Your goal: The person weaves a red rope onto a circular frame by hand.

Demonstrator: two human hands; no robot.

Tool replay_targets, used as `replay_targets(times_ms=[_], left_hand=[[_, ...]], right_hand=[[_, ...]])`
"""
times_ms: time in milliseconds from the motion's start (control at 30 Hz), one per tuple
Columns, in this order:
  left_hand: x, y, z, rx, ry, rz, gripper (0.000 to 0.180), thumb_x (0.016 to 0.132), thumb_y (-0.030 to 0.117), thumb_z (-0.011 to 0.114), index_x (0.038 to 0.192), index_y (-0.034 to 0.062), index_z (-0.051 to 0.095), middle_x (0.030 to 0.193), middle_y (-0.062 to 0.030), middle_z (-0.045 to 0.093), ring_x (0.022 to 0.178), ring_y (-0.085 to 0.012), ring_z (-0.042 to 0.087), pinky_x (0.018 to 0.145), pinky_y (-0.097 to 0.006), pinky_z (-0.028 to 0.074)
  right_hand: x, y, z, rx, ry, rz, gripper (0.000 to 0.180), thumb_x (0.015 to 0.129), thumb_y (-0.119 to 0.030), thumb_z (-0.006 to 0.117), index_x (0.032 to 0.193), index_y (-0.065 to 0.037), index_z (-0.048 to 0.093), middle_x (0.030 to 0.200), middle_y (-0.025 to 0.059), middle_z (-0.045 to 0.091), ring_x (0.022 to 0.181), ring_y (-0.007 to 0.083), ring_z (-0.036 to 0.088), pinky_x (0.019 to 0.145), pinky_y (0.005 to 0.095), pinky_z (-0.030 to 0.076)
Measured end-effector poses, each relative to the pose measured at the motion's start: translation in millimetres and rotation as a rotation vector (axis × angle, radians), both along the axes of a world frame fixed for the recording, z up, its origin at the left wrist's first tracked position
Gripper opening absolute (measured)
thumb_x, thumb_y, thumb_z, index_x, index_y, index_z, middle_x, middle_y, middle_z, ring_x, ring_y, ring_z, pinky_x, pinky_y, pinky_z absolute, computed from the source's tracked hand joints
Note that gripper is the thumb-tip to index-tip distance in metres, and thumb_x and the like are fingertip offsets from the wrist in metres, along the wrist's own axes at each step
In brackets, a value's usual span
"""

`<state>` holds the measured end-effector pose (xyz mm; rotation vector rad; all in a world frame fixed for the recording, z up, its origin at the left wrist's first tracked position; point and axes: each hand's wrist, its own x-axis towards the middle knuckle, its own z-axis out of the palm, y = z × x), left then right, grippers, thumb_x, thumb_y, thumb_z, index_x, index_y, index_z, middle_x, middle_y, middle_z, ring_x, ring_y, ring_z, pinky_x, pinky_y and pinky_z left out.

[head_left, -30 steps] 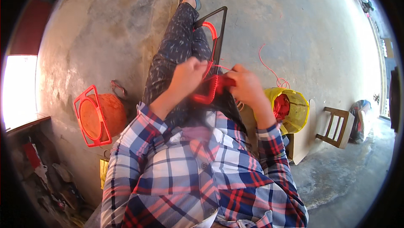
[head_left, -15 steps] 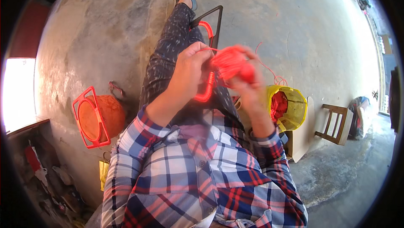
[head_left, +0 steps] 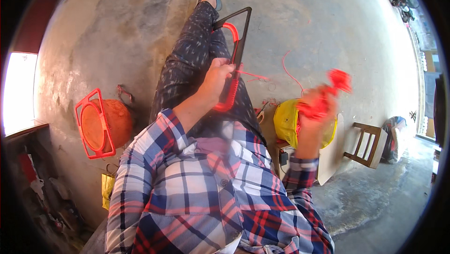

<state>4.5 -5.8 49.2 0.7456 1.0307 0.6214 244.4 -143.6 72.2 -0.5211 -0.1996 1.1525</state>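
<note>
My left hand (head_left: pixel 218 79) is closed on the side of a black frame (head_left: pixel 241 47) that lies over my thighs. Red cord (head_left: pixel 229 100) is wound tightly along the curved inner part of the frame, with a bare stretch near my fingers. Out to the right, my right hand (head_left: pixel 313 115) grips a bundle of red cord (head_left: pixel 339 80), both smeared by motion. A red strand (head_left: pixel 253 74) runs from beside my left fingers toward the right. Behind my right hand stands a yellow container (head_left: pixel 284 123), its inside mostly hidden by that hand.
On the left, a red frame (head_left: pixel 107 129) leans against a rounded orange object (head_left: pixel 118 122). Scissors (head_left: pixel 261 112) lie beside the yellow container. A small wooden stool (head_left: pixel 375 147) stands farther right. A loose red strand (head_left: pixel 287 71) trails on the concrete floor.
My right hand has swung away to the right with the cord bundle, now in front of the yellow container. My left hand has stayed at the frame, slightly lower.
</note>
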Motion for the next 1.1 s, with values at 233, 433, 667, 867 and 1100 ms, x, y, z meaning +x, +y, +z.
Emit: replay_targets(times_ms=[233, 433, 667, 867, 1100], left_hand=[[-5, -1, -18, 0.016, -0.043, 0.034, 0.035, 0.089, 0.015, 0.047, 0.121, 0.0002, 0.049, 0.104, -0.0060, 0.060, 0.090, -0.0125, 0.055, 0.087, -0.029, 0.045], [-7, 5, -18, -0.026, 0.056, -0.020, 0.032, 0.086, 0.011, 0.047, 0.115, 0.0004, 0.053, 0.094, -0.0028, 0.058, 0.089, -0.0119, 0.052, 0.085, -0.026, 0.043], [-9, 2, -20, -0.036, -0.059, -0.054, 0.038, 0.077, 0.005, 0.061, 0.114, 0.0002, 0.054, 0.095, -0.0034, 0.052, 0.089, -0.0129, 0.049, 0.086, -0.026, 0.039], [-17, -23, 17, 0.937, 0.561, -0.152, 0.042, 0.083, 0.020, 0.067, 0.116, -0.0026, 0.053, 0.117, -0.0140, 0.049, 0.116, -0.0262, 0.046, 0.101, -0.038, 0.037], [-4, -37, 77, 0.316, -0.281, -0.294, 0.038, 0.090, 0.011, 0.062, 0.128, 0.0096, 0.056, 0.123, -0.0093, 0.056, 0.116, -0.0251, 0.053, 0.101, -0.038, 0.041]], right_hand=[[-104, 61, -32, -0.547, -0.247, 0.418, 0.032, 0.083, -0.007, 0.057, 0.114, -0.001, 0.059, 0.075, 0.0023, 0.059, 0.065, 0.0104, 0.059, 0.056, 0.0245, 0.047], [-67, 29, -4, -0.456, -0.453, 0.239, 0.011, 0.080, -0.005, 0.059, 0.091, -0.001, 0.059, 0.068, 0.0046, 0.058, 0.053, 0.0134, 0.054, 0.052, 0.0266, 0.044], [-44, -5, -40, -0.465, -0.394, 0.179, 0.011, 0.081, -0.009, 0.061, 0.089, -0.003, 0.061, 0.069, 0.0018, 0.056, 0.058, 0.0103, 0.054, 0.051, 0.0263, 0.043], [-36, -3, -42, -0.390, -0.171, 0.163, 0.038, 0.088, -0.025, 0.060, 0.112, 0.004, 0.057, 0.082, 0.0040, 0.060, 0.067, 0.0134, 0.059, 0.060, 0.0269, 0.050], [-99, 12, -6, -0.199, -0.084, 0.681, 0.052, 0.085, -0.043, 0.064, 0.114, 0.000, 0.057, 0.093, 0.0090, 0.064, 0.075, 0.0168, 0.061, 0.065, 0.0302, 0.049]])
